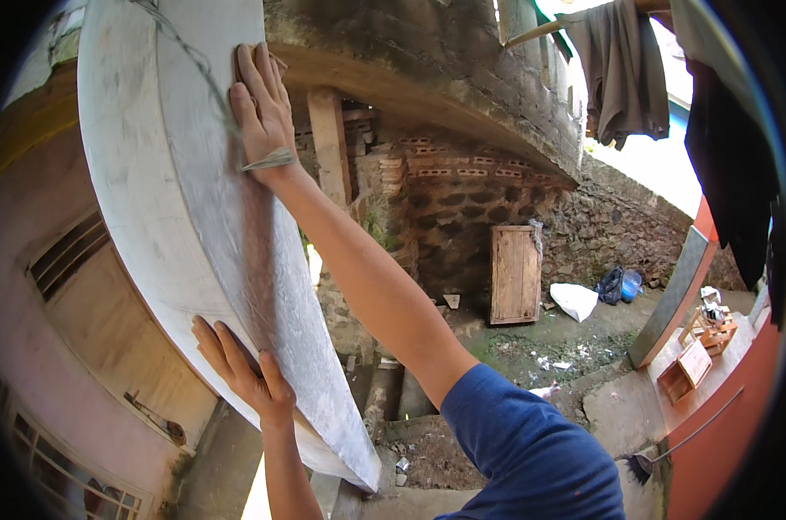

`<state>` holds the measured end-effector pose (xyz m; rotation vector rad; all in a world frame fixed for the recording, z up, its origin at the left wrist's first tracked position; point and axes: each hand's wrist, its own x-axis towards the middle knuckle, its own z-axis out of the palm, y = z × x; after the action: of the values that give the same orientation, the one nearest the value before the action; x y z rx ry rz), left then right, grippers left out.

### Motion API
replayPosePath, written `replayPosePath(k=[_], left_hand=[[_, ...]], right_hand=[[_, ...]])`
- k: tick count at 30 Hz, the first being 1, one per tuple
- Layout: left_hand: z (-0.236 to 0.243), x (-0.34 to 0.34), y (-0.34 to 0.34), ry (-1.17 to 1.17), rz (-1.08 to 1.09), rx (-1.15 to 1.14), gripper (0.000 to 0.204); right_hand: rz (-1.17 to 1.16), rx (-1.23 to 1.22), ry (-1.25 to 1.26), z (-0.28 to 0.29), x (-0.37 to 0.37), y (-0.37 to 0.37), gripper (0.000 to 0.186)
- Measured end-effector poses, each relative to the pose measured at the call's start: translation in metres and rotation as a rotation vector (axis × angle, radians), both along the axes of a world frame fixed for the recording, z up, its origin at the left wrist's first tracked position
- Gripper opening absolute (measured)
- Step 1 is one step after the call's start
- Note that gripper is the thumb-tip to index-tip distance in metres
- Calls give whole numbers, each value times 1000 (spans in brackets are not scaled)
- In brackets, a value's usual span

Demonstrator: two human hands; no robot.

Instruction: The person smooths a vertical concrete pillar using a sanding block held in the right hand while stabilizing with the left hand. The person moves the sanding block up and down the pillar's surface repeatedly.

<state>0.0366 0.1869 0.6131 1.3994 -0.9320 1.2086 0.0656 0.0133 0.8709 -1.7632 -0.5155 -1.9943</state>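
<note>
Here, the left hand (259, 386) and right hand (266, 128) lie unclenched against a whitish column (198, 199).

No lettering or numbers can be read.

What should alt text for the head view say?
A person's right hand is spread high against a pale pillar, the left hand lower. Beyond are a stone wall, a wooden panel and a white bag; dark clothes hang upper right.
</note>
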Motion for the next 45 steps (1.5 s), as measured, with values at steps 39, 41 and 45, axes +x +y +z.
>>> replayPosePath(k=[39, 41, 45], left_hand=[[196, -9, -9, -44, 1, -37, 87], [197, -13, -13, -39, -95, -65, 84], [199, -19, -21, -424, 388, -52, 66]], right_hand=[[34, 114, 43, -130, -13, 16, 53], [45, 86, -106, -36, -10, 14, 49], [65, 191, -81, -14, -13, 11, 50]])
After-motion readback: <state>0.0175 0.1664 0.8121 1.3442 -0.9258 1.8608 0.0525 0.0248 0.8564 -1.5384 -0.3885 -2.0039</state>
